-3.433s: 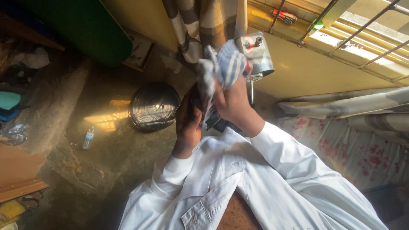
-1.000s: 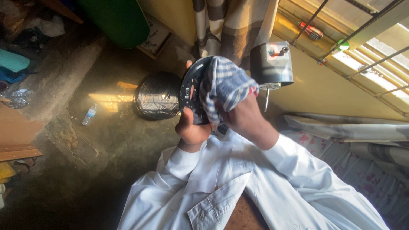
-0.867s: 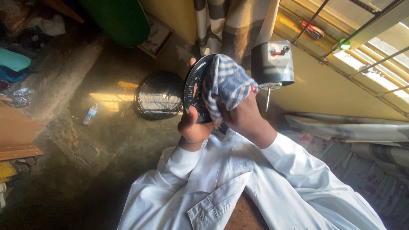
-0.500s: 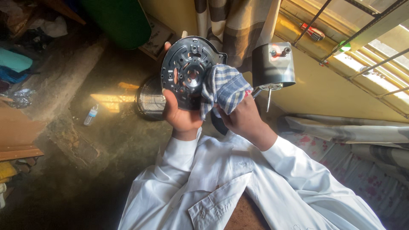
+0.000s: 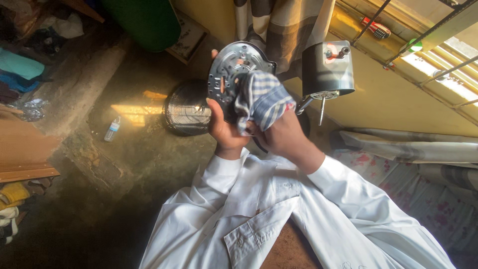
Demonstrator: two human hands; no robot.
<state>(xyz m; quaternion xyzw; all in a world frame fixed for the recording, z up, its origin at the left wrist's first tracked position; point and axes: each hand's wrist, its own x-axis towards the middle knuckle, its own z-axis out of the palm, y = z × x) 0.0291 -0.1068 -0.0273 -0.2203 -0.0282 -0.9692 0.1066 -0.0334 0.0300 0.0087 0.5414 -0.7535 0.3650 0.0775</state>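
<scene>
My left hand (image 5: 223,130) grips a round grey fan housing plate (image 5: 233,69) by its lower edge, its inner face with screw holes turned toward me. My right hand (image 5: 280,138) presses a blue and white checked cloth (image 5: 261,101) against the plate's right side. Both sleeves are white. Just to the right stands a grey fan motor (image 5: 328,69) with its shaft pointing down.
A round wire fan grille (image 5: 186,108) lies on the dirt floor below the plate. A small plastic bottle (image 5: 113,129) lies further left. Striped curtain (image 5: 289,25) hangs behind. A floral mattress (image 5: 423,199) is at right, wooden boards (image 5: 22,159) and clothes at left.
The plate has turned from edge-on and covered by the cloth to face me. The cloth has slid to its right side, and both hands have risen slightly.
</scene>
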